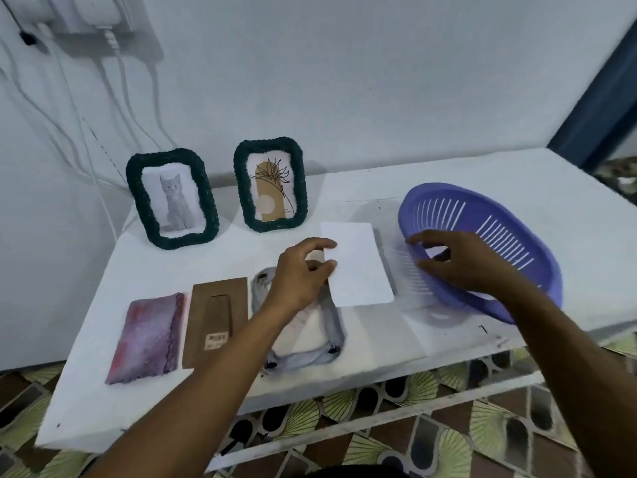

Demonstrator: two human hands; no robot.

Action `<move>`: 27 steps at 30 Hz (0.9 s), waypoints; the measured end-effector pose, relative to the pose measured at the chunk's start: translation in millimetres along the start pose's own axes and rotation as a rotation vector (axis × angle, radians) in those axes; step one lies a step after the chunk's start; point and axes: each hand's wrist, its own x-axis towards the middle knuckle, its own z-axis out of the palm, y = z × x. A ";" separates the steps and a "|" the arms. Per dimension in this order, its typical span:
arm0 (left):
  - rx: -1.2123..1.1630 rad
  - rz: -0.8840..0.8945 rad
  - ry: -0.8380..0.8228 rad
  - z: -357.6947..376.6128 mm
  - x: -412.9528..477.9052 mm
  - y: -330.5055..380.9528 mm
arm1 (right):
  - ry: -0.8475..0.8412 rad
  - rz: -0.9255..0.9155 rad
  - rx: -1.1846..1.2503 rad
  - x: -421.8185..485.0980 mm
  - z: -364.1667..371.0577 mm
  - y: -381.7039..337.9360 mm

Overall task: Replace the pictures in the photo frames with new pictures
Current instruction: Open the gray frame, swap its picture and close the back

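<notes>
The left hand [300, 281] pinches a white sheet [358, 267] above the desk [379, 343]; at 3 o'clock, the right hand [462, 263] hovers open over the purple basket [537, 243].

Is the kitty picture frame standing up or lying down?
Standing up. The cat frame stands on its bottom edge on the table, picture facing forward.

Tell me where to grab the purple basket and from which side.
Grip the purple basket by its near rim, coming from the front on the right hand's side. It is tilted, its slotted inside facing the person, so that rim edge is thin and exposed where the fingers already hover. The far rim is harder to reach.
</notes>
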 end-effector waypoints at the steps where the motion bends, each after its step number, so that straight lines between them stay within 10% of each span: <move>1: -0.012 -0.020 -0.016 10.3 4.6 -0.2 | -0.017 0.002 0.036 -0.4 -1.9 0.2; 12: 0.034 -0.087 -0.158 105.1 32.1 -10.1 | 0.160 0.008 0.172 -3.5 -43.2 19.3; 20: 0.814 0.211 -0.206 117.3 40.0 -17.1 | 0.133 -0.056 0.150 0.5 -6.5 18.6; 27: 0.879 0.160 -0.186 112.5 42.8 -24.9 | 0.129 -0.059 0.177 3.0 5.9 20.3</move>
